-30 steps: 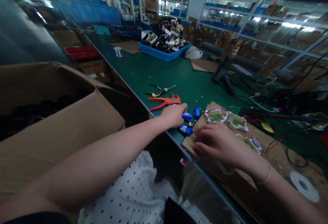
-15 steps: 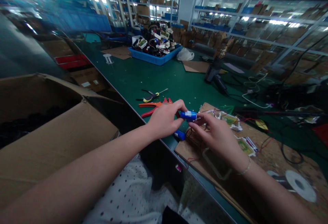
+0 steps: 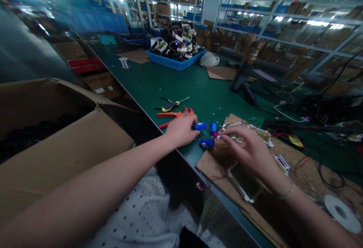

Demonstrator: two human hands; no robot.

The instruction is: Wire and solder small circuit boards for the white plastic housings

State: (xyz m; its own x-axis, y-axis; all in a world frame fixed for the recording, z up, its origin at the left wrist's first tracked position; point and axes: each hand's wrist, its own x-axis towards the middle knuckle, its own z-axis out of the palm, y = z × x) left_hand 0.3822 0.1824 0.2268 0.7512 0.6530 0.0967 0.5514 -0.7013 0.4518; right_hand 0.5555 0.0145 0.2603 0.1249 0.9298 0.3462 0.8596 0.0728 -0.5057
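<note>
My left hand point(image 3: 182, 130) is closed on one end of a blue cylindrical battery point(image 3: 200, 126), low over the green bench. Between the thumb and fingertips of my right hand point(image 3: 251, 151) is a small pink-and-white connector point(image 3: 217, 136). Two more blue cylinders lie close by: one point(image 3: 213, 127) just beyond the connector, another point(image 3: 207, 143) nearer the bench edge. Thin red and dark wires run around my right fingers, partly hidden. Orange-red handled pliers point(image 3: 164, 115) lie just behind my left hand, partly covered by it.
Yellow-black cutters point(image 3: 170, 107) lie beyond the pliers. Under my right arm is a wooden board point(image 3: 211, 163) bearing framed circuit pieces and a solder spool point(image 3: 342, 213). A blue tray point(image 3: 177, 65) heaped with parts stands further back. An open carton point(image 3: 70, 149) is at left.
My hands have moved apart; both were at one blue cylinder before. My right fingers now pinch the pink-and-white connector, and another blue cylinder shows between the hands. The view has shifted slightly.
</note>
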